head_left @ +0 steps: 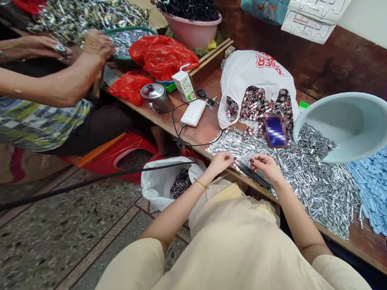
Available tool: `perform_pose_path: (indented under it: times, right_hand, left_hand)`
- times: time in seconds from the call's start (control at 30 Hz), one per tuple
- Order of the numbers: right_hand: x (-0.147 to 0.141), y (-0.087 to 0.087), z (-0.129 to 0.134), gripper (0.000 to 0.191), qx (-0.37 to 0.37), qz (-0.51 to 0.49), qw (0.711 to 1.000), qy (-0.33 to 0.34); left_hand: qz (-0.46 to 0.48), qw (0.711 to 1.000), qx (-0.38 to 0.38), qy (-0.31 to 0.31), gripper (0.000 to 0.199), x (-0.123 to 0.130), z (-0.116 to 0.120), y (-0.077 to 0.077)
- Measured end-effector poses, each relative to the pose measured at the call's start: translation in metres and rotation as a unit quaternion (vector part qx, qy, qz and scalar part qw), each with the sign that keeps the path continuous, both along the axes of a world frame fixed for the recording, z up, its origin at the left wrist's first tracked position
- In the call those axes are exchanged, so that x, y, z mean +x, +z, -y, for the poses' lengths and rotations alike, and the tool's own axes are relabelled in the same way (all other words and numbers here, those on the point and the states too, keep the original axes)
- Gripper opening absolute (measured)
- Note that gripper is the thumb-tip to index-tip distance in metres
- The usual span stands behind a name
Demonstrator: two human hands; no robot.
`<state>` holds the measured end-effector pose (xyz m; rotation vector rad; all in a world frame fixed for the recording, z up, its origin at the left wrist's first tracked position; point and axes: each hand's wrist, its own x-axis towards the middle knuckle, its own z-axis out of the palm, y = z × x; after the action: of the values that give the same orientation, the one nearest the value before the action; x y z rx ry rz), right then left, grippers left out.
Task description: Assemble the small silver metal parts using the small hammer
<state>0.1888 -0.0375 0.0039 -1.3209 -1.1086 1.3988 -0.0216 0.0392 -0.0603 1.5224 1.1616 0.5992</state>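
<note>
My left hand is pinched at the fingertips over the table's front edge, on something too small to name. Just right of it, my right hand is also pinched, with a tiny reddish bit showing at its fingertips. Between and below them a dark narrow bar lies along the edge, with small metal pieces at its ends. Beyond the hands spread loose silvery metal parts. Red-and-silver small parts spill from a white plastic bag. A blue item, blurred out, rests on the pile.
A tilted grey basin and light-blue pieces are at right. A white power bank with a cable, keys, a drink carton and a metal mug stand leftward. A white sack is below. Another person's arms work at left.
</note>
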Motion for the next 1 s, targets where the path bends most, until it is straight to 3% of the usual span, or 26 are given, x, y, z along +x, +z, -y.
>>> perform_pose_path:
  times: [0.1,0.2,0.3,0.53,0.73,1.0]
  right_hand:
    - [-0.009,-0.003,-0.011,0.029,0.037,0.105,0.992,0.065]
    - [-0.018,-0.003,-0.023,0.027,0.107,0.239,0.957,0.125]
    - [-0.023,-0.001,-0.03,0.028,0.143,0.31,0.926,0.163]
    - [-0.021,0.0,-0.027,0.018,0.144,0.344,0.911,0.178]
    - [-0.023,0.004,-0.026,0.014,0.141,0.41,0.88,0.197]
    - [-0.03,-0.015,-0.022,0.009,0.149,0.413,0.884,0.163]
  left_hand:
    - [-0.009,1.0,-0.002,-0.021,0.016,0.0,-0.003,0.004]
    - [-0.007,0.999,-0.005,-0.036,0.015,-0.001,-0.005,0.006]
    - [-0.012,0.999,0.003,-0.044,0.015,-0.001,-0.006,0.007]
    - [-0.013,0.998,0.0,-0.053,0.016,-0.002,-0.005,0.006]
    - [-0.002,0.999,-0.003,-0.051,0.015,-0.002,-0.006,0.005]
    - [-0.009,0.999,0.0,-0.049,0.015,-0.001,-0.006,0.005]
